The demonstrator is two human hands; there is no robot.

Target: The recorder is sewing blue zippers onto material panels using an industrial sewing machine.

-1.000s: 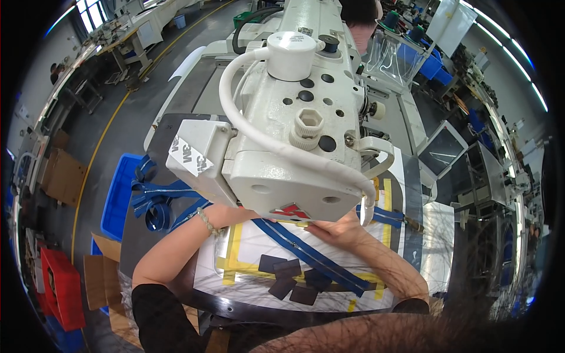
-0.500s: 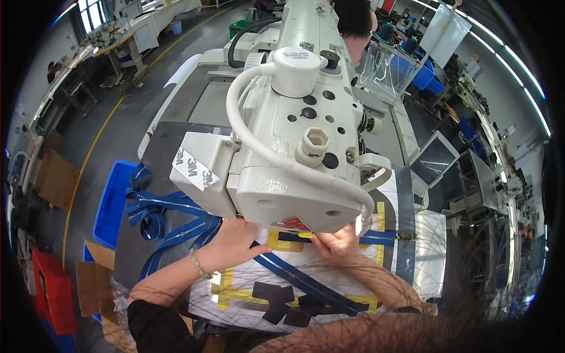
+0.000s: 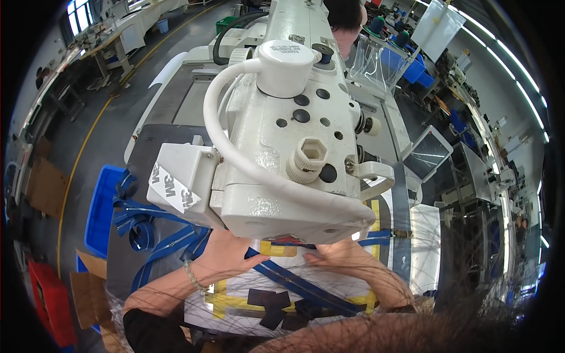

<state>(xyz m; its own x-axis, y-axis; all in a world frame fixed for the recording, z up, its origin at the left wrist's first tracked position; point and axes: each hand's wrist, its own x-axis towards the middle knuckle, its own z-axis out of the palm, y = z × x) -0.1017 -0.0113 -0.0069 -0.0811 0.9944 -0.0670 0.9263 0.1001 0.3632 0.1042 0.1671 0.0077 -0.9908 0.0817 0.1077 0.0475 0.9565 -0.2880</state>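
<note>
Under the front of a white sewing machine head (image 3: 276, 203), both my hands work over a white board (image 3: 235, 291) edged with yellow tape. My left hand (image 3: 226, 254) lies beside a blue zipper strip (image 3: 294, 281), its thumb stretched toward the strip and its other fingers hidden by the machine. My right hand (image 3: 341, 254) rests low on the board, with its thumb showing and its other fingertips out of sight beneath the head. Between the hands sits a yellow-taped piece (image 3: 276, 249). Another stretch of blue zipper (image 3: 376, 237) emerges beyond my right hand.
Looped blue zipper tape (image 3: 168, 238) lies left of my left forearm. Several dark patches (image 3: 272, 317) are on the board's near side. A blue bin (image 3: 100, 212), a cardboard box (image 3: 88, 294) and a red crate (image 3: 52, 300) stand at left. A person (image 3: 344, 23) is behind the machine.
The view has shifted, so the machine head looks larger and covers more of my fingers. The small yellow bit at my right fingertips is now hidden. Both hands stay near the same spots.
</note>
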